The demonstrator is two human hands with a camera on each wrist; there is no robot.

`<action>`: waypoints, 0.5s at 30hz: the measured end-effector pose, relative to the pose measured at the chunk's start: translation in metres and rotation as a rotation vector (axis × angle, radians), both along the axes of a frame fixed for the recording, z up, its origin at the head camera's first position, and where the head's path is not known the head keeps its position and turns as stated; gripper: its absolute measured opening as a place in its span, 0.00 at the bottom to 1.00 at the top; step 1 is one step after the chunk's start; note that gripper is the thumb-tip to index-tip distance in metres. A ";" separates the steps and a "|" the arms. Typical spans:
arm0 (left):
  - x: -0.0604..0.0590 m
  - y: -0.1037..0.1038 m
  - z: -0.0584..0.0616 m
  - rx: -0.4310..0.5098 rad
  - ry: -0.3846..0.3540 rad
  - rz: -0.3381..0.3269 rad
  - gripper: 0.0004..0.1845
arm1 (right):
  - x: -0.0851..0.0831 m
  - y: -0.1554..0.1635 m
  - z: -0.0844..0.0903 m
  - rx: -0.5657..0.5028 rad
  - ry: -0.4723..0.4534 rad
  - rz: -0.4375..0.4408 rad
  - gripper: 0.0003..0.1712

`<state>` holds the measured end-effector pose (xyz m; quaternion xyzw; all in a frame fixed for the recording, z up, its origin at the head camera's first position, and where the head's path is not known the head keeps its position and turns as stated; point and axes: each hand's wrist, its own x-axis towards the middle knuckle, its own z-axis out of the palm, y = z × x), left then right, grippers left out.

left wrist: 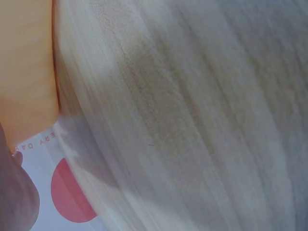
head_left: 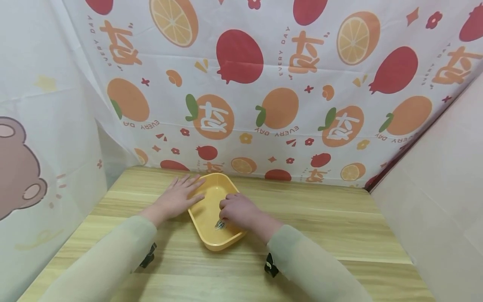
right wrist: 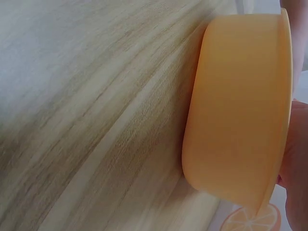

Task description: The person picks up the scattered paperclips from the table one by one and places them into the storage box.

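Note:
A yellow rounded-rectangle dish point(head_left: 209, 208) sits on the wooden table point(head_left: 320, 226). My left hand point(head_left: 177, 198) lies flat with straight fingers against the dish's left rim. Inside the dish, my right hand point(head_left: 237, 210) is curled over a small silvery metal object point(head_left: 220, 225), pinching it against the bottom; what the object is stays unclear. In the right wrist view the dish's outer wall point(right wrist: 236, 106) fills the right side, with part of my hand point(right wrist: 296, 159) at its edge. The left wrist view is blurred, showing table wood point(left wrist: 183, 120) and a strip of the dish point(left wrist: 26, 72).
A fruit-printed white curtain point(head_left: 271, 84) hangs along the table's far edge and wraps round the left side. A plain pale wall point(head_left: 445, 188) bounds the right. Bare wood stretches to the right of the dish and along the near edge.

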<state>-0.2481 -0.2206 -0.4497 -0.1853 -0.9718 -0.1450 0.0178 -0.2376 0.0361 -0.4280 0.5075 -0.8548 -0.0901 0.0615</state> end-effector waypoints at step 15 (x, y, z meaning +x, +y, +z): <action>-0.001 0.000 0.002 0.003 0.011 -0.004 0.36 | -0.002 -0.005 -0.003 -0.011 -0.006 -0.028 0.04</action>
